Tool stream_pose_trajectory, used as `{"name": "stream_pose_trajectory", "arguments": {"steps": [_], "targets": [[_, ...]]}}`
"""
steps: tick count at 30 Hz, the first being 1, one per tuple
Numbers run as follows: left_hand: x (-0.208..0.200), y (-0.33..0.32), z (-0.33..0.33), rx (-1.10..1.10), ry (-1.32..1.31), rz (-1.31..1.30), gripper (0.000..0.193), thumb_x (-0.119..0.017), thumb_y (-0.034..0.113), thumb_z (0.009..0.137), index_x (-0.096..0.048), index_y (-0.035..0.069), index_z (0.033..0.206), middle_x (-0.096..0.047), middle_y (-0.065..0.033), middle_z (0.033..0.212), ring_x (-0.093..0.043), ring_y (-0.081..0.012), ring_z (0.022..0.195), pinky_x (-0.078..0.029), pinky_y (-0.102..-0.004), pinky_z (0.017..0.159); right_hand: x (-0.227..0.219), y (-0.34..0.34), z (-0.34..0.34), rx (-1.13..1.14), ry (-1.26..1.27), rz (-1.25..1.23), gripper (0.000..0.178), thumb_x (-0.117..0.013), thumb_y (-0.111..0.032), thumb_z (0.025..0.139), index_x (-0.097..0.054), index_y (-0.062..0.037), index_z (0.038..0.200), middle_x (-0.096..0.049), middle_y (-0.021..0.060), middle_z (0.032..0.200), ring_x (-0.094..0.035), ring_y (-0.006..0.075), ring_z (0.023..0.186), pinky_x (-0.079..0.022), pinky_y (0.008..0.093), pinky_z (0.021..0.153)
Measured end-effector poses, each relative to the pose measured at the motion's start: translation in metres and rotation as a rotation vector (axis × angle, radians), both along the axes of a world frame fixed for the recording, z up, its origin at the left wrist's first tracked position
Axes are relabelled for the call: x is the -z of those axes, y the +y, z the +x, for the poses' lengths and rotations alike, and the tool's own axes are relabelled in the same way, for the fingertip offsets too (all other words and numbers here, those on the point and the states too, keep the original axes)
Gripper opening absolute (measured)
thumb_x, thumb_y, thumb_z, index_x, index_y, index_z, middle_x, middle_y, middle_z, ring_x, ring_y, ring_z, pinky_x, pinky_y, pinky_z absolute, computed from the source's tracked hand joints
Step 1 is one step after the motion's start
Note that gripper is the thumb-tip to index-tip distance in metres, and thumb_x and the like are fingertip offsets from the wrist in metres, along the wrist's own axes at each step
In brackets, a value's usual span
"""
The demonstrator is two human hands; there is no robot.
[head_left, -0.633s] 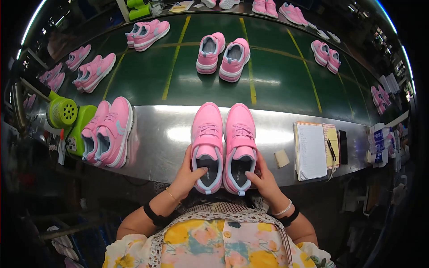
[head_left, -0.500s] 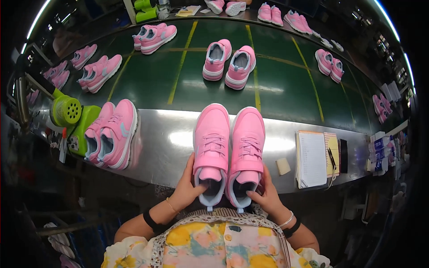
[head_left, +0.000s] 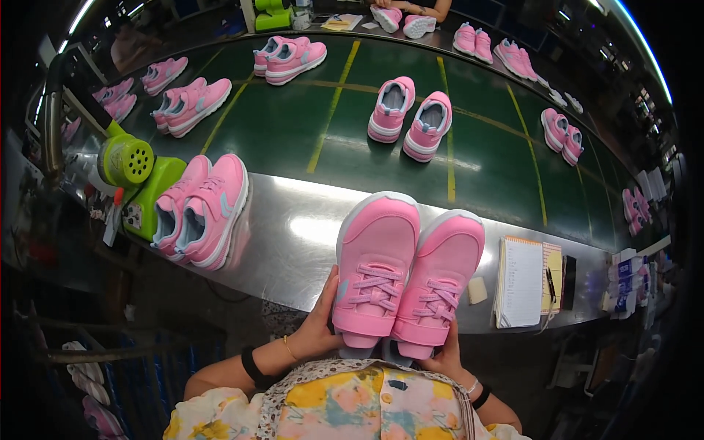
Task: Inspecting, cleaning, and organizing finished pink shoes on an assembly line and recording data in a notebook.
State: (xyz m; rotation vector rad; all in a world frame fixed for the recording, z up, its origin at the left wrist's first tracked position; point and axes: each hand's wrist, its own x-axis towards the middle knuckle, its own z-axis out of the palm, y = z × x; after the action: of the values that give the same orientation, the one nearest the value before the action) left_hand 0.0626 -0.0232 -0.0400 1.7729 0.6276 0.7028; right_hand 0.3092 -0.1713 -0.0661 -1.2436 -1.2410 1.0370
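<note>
Side by side in front of me I hold a pair of pink sneakers, toes pointing away and heels toward my body. My left hand (head_left: pixel 321 326) is closed around the heel end of the left sneaker (head_left: pixel 380 257). With my right hand (head_left: pixel 445 354) I grip the heel end of the right sneaker (head_left: pixel 449 275); some of its fingers are hidden by the shoe. Both shoes have pale laces, a wide pink strap and a white sole edge. Their openings are mostly out of sight under the tongues.
A steel table (head_left: pixel 293 235) borders a green conveyor belt (head_left: pixel 323 139) carrying several pink sneaker pairs. To the left, another pair (head_left: pixel 209 209) stands beside a lime-green machine (head_left: pixel 154 183). Right of my hands lie a pale block (head_left: pixel 477 290) and a notebook (head_left: pixel 521 282). Across the belt shows a person's arm (head_left: pixel 433 9).
The held sneakers have tilted, so their toes and uppers look larger and their openings are now mostly hidden. They have shifted right in the view. The whole scene has turned slightly with my head.
</note>
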Motion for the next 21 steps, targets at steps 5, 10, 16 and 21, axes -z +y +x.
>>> {"name": "stream_pose_trajectory", "arguments": {"steps": [5,10,16,21], "targets": [[0.0,0.0,-0.001,0.005,-0.009,0.008,0.114,-0.08,0.014,0.065,0.002,0.015,0.145,0.005,-0.0212,0.15,-0.005,-0.0336,0.139,-0.019,-0.0423,0.111,0.003,-0.002,-0.003,0.035,-0.034,-0.002,0.1,-0.078,-0.012,0.065,-0.014,-0.0124,0.143,-0.016,0.019,0.145,-0.024,0.0328,0.134,-0.026,0.0437,0.106],[-0.006,-0.002,0.0,0.034,-0.028,-0.236,0.117,-0.08,0.014,0.065,0.006,0.01,0.144,0.0,-0.021,0.15,-0.015,-0.0289,0.138,-0.021,-0.0408,0.11,-0.006,0.002,-0.005,0.019,-0.039,-0.034,0.095,-0.075,-0.013,0.068,-0.016,-0.0105,0.142,-0.016,0.02,0.146,-0.023,0.0334,0.134,-0.025,0.0439,0.107],[-0.004,0.022,0.009,0.041,-0.147,-0.328,0.101,-0.06,0.053,0.08,-0.002,0.002,0.144,-0.017,-0.0197,0.147,-0.024,-0.0295,0.135,-0.02,-0.0367,0.109,-0.021,0.023,0.007,0.032,-0.092,-0.128,0.084,-0.062,-0.033,0.083,-0.013,-0.0048,0.144,-0.027,0.0213,0.142,-0.027,0.0316,0.133,-0.024,0.0402,0.108],[0.002,0.053,0.009,-0.003,0.265,-0.049,0.083,-0.039,0.061,0.088,-0.022,-0.001,0.141,-0.035,-0.0222,0.139,-0.033,-0.0321,0.13,-0.025,-0.0371,0.106,-0.039,0.049,0.029,-0.063,-0.348,-0.201,0.073,-0.054,-0.035,0.089,-0.018,0.0001,0.141,-0.035,0.0257,0.135,-0.035,0.0364,0.126,-0.027,0.0398,0.106]]}}
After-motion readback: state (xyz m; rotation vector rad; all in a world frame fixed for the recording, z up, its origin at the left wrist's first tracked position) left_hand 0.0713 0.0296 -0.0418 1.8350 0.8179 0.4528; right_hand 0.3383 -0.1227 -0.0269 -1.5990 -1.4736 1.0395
